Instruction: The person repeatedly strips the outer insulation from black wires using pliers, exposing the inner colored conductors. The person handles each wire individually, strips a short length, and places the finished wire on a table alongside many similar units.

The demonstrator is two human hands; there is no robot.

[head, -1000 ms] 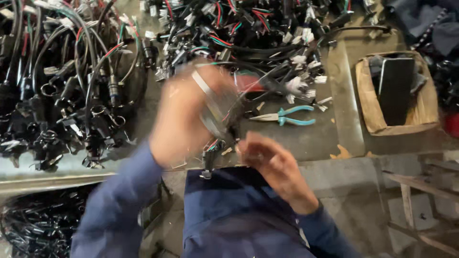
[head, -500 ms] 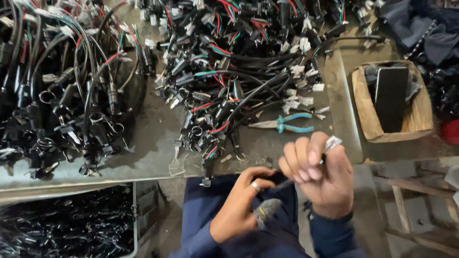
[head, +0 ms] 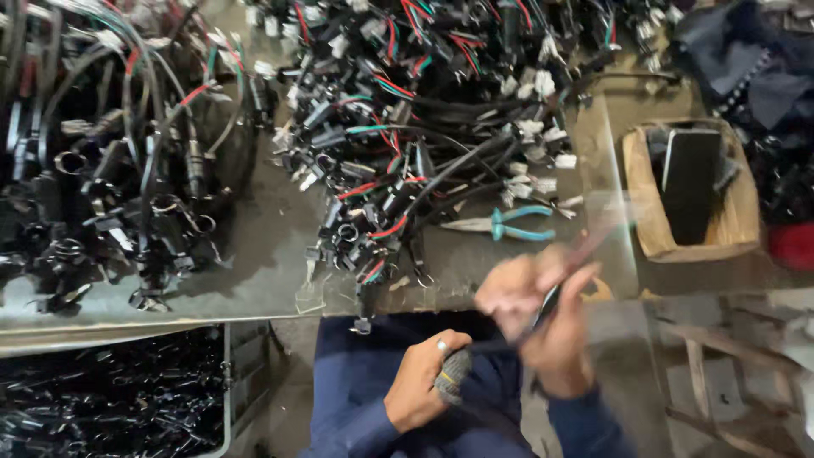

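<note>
While my right hand (head: 543,318) grips one thin dark cable (head: 555,293), blurred, my left hand (head: 424,386) is closed on a grey wad (head: 454,373) over my lap. Ahead on the table (head: 263,254), the wire pile (head: 424,127) looks largely unworked; teal pliers (head: 509,225) lie unused.

pliers (head: 507,226) on table (head: 263,271), right of wire heap (head: 424,110) | box (head: 691,191) farther right | hands (head: 534,305) in front
</note>
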